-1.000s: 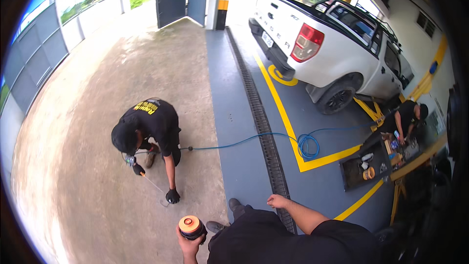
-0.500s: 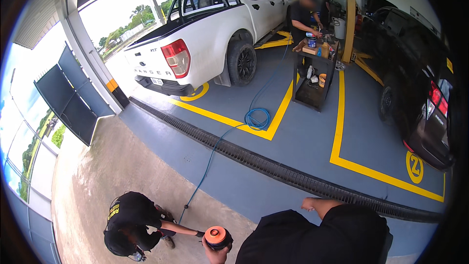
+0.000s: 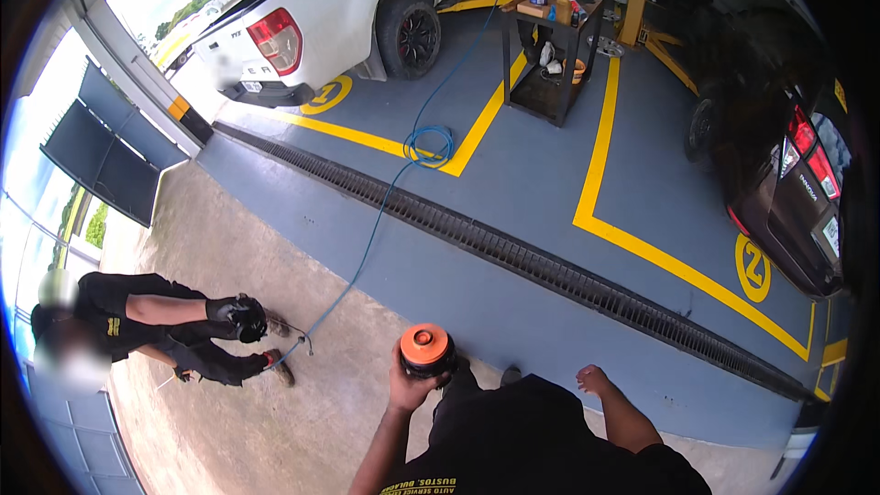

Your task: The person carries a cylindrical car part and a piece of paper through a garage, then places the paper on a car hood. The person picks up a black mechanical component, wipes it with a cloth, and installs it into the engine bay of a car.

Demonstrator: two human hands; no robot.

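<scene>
My left hand (image 3: 405, 390) is wrapped round the side of a round canister (image 3: 427, 345) with an orange top and a black lower body. It is held upright in front of my body, the orange top facing up. My right hand (image 3: 593, 379) hangs away to the right over the blue-grey floor, fingers loosely bent, with nothing visible in them. To the left, a co-worker in black bends over, one black-gloved hand (image 3: 240, 317) apart from the canister; the other hand is low beside a thin tool.
A blue hose (image 3: 371, 234) runs from a coil across the drain grate (image 3: 458, 231) to the co-worker's feet. Beyond are a white pickup (image 3: 344, 23), a black tool cart (image 3: 553, 64) with another person behind it, a yellow lift post (image 3: 636, 0) and a dark car (image 3: 779, 128).
The co-worker's gloved hand, close to the canister before, is now well apart from it, and that person has shifted left. My left hand has raised the canister in view. My view has tilted down.
</scene>
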